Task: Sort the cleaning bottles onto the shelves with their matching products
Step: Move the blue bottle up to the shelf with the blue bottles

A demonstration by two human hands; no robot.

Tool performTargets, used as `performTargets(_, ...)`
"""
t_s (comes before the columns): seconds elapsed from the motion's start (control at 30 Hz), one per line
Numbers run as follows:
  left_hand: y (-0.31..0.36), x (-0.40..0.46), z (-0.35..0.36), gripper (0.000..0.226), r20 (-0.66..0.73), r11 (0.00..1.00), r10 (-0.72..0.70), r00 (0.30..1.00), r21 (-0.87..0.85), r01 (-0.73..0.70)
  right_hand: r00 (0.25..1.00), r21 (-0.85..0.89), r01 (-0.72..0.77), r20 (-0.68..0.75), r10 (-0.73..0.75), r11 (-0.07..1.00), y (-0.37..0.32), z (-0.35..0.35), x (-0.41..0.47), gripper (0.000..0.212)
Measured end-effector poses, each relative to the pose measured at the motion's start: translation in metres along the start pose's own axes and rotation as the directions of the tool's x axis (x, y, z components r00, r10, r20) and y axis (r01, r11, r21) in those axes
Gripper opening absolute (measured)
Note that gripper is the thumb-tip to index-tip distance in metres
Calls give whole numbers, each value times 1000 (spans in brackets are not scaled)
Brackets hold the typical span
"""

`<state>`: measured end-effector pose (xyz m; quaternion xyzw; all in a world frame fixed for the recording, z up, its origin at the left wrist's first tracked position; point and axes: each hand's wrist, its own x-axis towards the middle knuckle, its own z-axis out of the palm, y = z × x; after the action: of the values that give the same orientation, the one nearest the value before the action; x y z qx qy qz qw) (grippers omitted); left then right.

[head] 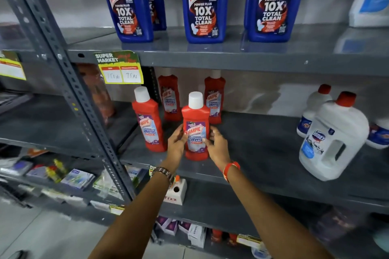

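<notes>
A red Harpic bathroom-cleaner bottle (195, 126) with a white cap stands upright near the front of the grey middle shelf (263, 153). My left hand (177, 143) touches its left side and my right hand (217, 145) its right side, fingers curved around the label. Another red bottle (148, 124) stands just to its left, and two more red ones (169, 96) (214, 99) stand behind. Three blue Harpic bottles (202, 4) line the shelf above.
A big white Domex jug (332, 139) and a smaller white bottle (313, 107) stand at the right of the middle shelf, with bare shelf between them and the red bottles. A slotted upright post (69, 90) runs at the left. Small boxes fill lower shelves.
</notes>
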<state>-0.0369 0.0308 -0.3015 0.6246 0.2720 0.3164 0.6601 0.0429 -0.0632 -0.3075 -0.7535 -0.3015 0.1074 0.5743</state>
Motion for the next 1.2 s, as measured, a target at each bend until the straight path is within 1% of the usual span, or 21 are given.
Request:
performTargets(0.17, -2, 0, 23, 40, 56, 998, -55, 997, -21, 56, 995, 56, -35, -88, 40, 998, 12, -16, -4, 41)
performTargets(0.33, -2, -1, 26, 39, 52, 999, -50, 997, -1, 50, 996, 44, -56, -66, 58, 997, 10, -21, -6, 43)
performTargets(0.37, -1, -3, 25, 39, 57, 999, -28, 998, 23, 27, 996, 38, -51, -69, 53, 998, 8, -21, -7, 44)
performTargets(0.43, 4, -10, 24, 41, 40, 989, 79, 996, 124, -83, 993, 45, -1, -117, 7, 999, 1, -22, -13, 46)
performTargets(0.5, 13, -18, 21, 38, -35, 931, 272, 962, 262, -254, 975, 44, 107, -200, -96, 993, -12, -26, -18, 45)
performTargets(0.53, 21, -23, 19, 35, -56, 880, 395, 917, 311, -359, 958, 34, 170, -241, -157, 985, -22, -30, -20, 41)
performTargets(0.57, 33, -28, 17, 33, -50, 813, 517, 854, 340, -472, 935, 27, 236, -279, -220, 971, -34, -34, -22, 37)
performTargets(0.63, 68, -37, 14, 32, -22, 649, 726, 688, 353, -674, 869, 22, 378, -352, -347, 925, -66, -45, -25, 29)
performTargets(0.67, 89, -39, 13, 30, -25, 568, 802, 597, 345, -748, 822, 10, 453, -394, -413, 892, -85, -50, -26, 25)
performTargets(0.73, 134, -40, 15, 27, -71, 447, 891, 448, 309, -839, 693, -31, 594, -488, -531, 804, -123, -62, -27, 22)
performTargets(0.77, 158, -39, 15, 27, -101, 406, 914, 394, 290, -867, 619, -64, 653, -528, -581, 754, -142, -69, -26, 23)
performTargets(0.83, 202, -32, 15, 26, -139, 368, 929, 342, 275, -888, 509, -132, 720, -567, -648, 681, -178, -82, -18, 25)
performTargets(0.87, 221, -25, 15, 25, -133, 377, 926, 353, 291, -879, 496, -149, 726, -564, -660, 672, -195, -88, -11, 27)
performTargets(0.9, 238, -17, 16, 27, -114, 416, 909, 402, 314, -853, 522, -152, 707, -547, -654, 691, -210, -95, -2, 30)
performTargets(0.93, 252, -7, 18, 32, -86, 487, 869, 488, 329, -809, 577, -155, 663, -517, -632, 732, -225, -100, 8, 35)
performTargets(1.0, 272, 15, 23, 46, 11, 684, 688, 725, 323, -654, 730, -185, 517, -414, -544, 836, -245, -108, 31, 45)
performTargets(1.03, 279, 24, 26, 51, 68, 766, 567, 821, 321, -556, 803, -192, 445, -347, -485, 875, -252, -111, 42, 47)
performTargets(1.07, 283, 32, 28, 52, 117, 816, 459, 881, 337, -470, 865, -193, 378, -275, -419, 906, -256, -112, 52, 47)
performTargets(1.1, 285, 38, 30, 50, 149, 827, 391, 908, 375, -418, 910, -205, 315, -213, -357, 927, -258, -113, 60, 44)
performTargets(1.13, 285, 44, 30, 45, 154, 818, 364, 918, 419, -395, 935, -224, 265, -176, -307, 938, -259, -112, 66, 43)
performTargets(1.2, 283, 50, 30, 37, 100, 797, 383, 918, 467, -383, 947, -231, 215, -189, -260, 949, -258, -111, 75, 39)
